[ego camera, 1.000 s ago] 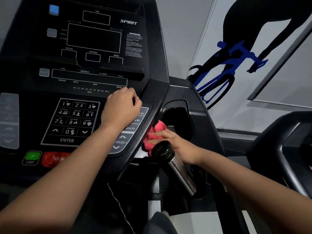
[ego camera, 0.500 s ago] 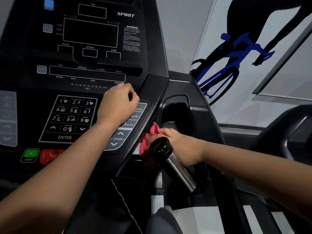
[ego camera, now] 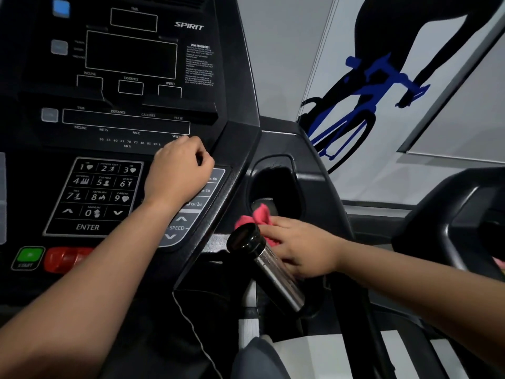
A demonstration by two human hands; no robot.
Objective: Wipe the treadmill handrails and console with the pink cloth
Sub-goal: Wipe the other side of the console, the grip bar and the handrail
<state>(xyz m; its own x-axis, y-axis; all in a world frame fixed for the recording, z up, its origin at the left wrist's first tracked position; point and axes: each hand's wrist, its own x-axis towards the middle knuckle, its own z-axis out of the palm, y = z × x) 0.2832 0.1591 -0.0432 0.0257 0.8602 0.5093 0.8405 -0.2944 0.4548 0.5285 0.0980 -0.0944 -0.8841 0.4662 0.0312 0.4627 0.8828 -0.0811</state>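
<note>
A thin white cord [ego camera: 191, 324] hangs nearest, below the lower edge of the console [ego camera: 235, 149]. Just beyond it a steel bottle [ego camera: 269, 265] with a black cap leans tilted in the cup holder at the console's right side. The right hand [ego camera: 302, 247] lies against the bottle with its fingers stretched fairly flat, pressing the pink cloth [ego camera: 255, 218] onto the console's right edge, at the lip of the dark pocket [ego camera: 276, 181] there. The cloth bunches up past the fingertips, partly behind the bottle's cap. Whether the thumb also curls round the bottle cannot be told.

Farther up, the left hand [ego camera: 179, 168] rests on the console face as a loose fist holding nothing, between the number keypad [ego camera: 95, 192] and the speed buttons [ego camera: 191, 214]. A green start button [ego camera: 28, 257] and a red stop button [ego camera: 65, 258] sit near the console's lower left edge. Beyond the console's right edge, a cyclist picture [ego camera: 382, 77] covers the wall.
</note>
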